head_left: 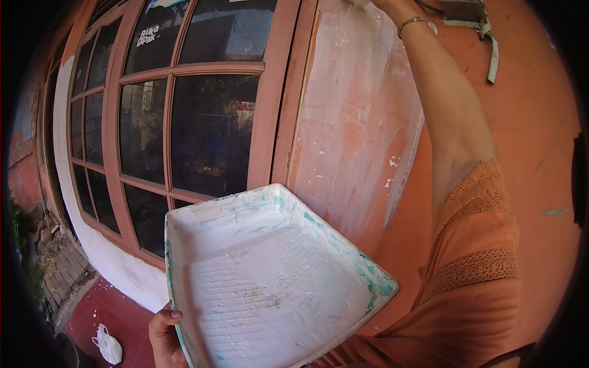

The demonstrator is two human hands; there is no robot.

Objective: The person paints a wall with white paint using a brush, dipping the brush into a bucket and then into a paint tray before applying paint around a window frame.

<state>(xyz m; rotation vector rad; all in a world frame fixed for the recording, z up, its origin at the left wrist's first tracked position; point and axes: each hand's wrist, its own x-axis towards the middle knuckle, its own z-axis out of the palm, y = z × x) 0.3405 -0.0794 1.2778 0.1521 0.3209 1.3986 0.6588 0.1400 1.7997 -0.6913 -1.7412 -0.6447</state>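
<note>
My left hand grips the left rim of a paint roller tray, its thumb over the edge. White paint coats the tray's ribbed floor, and green stains show along its walls. At the top edge of the picture, my right hand is raised against the wall and mostly cut off, so what its fingers hold cannot be made out. Below it, a wall strip beside the window frame carries streaky, thin white paint over orange, with small bare flecks.
A wooden window frame with dark glass panes stands left of the strip. Orange wall spreads to the right, with a loose fixture high up. A white plastic bag lies on the red floor.
</note>
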